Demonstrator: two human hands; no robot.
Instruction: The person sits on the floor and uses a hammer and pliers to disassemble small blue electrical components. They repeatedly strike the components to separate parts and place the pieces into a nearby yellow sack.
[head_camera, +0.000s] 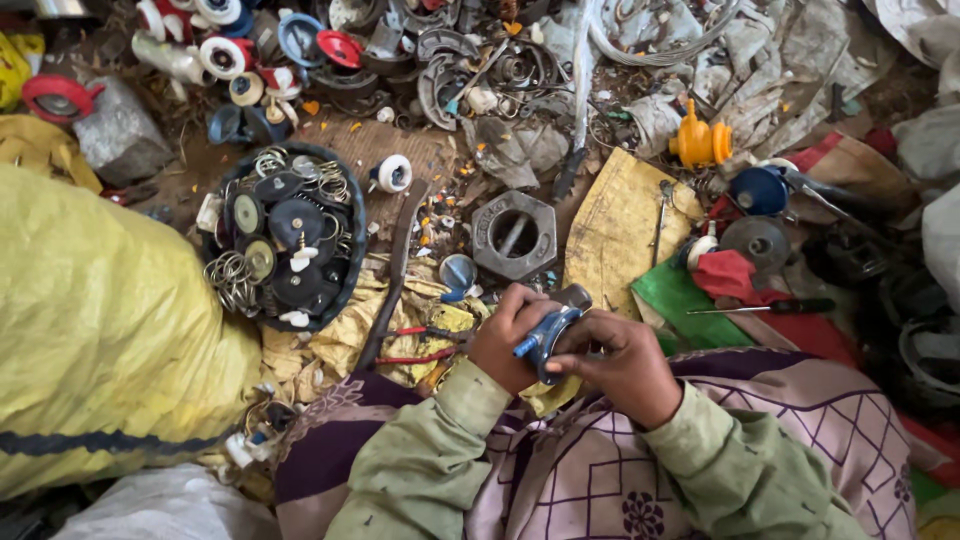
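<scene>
Two hands met over the lap, above a floor strewn with scrap parts. Largest, at the left, lay a bulging yellow sack (90, 330); beside it stood a dark round basket (352, 255) filled with black discs, wire rings and small white pieces. A grey hexagonal metal nut (514, 235) lay just beyond the hands, and an orange plastic fitting (698, 143) lay well apart at upper right. A screwdriver (770, 307) rested on green and red cloth to the right. The left hand (505, 340) gripped a small blue-and-grey fitting (548, 335) from the side, fingers closed round it. The right hand (625, 365) pinched the same fitting from the other side, fingertips narrow against its blue part. The work in hand appeared to be taking the fitting apart, though the joint itself was hidden by the fingers. Any next move would call for a firm hold by one hand while the other twisted or pulled.
</scene>
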